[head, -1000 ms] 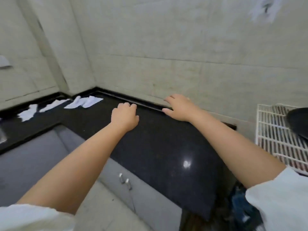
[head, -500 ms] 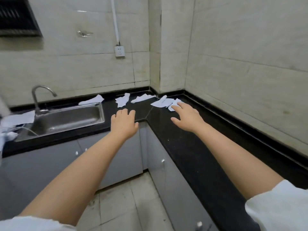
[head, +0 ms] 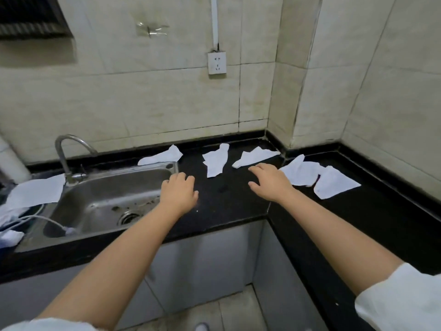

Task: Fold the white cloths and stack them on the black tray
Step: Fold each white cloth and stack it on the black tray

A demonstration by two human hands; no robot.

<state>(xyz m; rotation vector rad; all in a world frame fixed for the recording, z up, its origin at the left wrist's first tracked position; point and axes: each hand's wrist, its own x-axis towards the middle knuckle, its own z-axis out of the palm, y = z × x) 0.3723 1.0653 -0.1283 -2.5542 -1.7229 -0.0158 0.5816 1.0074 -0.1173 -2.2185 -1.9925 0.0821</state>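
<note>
Over the black surface (head: 226,211), left hand (head: 178,193) and right hand (head: 270,182) reach forward, each grip relaxed apart, holding nothing. Beyond them white cloths (head: 216,161) lie scattered, unfolded, between the sink (head: 107,201) and the corner.

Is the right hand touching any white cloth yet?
Cannot tell. In the head view the right hand reaches toward a white cloth, fingertips at its near edge, but neither contact nor a gap shows plainly.
</note>
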